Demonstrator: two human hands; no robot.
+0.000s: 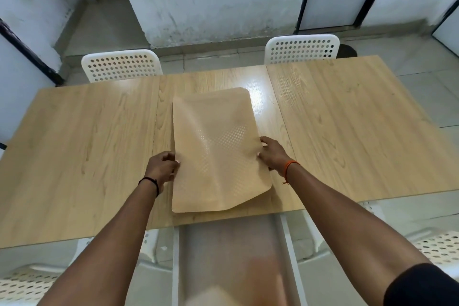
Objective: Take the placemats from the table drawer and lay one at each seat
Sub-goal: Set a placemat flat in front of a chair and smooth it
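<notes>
Both hands, left hand (162, 165) at 9 o'clock and right hand (272, 154) at 3, pinch the top placemat (213, 146) by its long edges; it looks thin, light and floppy, so gripping both sides suits it.

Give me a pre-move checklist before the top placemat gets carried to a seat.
1. Left hand grips the top placemat at its left edge: ok.
2. Right hand grips its right edge: ok.
3. Top placemat separated from the stack beneath: cannot tell; its near right corner is lifted.
4. Table surface bare at the seats: ok.
5. White chairs at the far side mark seats: ok.
6. Drawer shut: not ok, it stands open below the near edge.
</notes>
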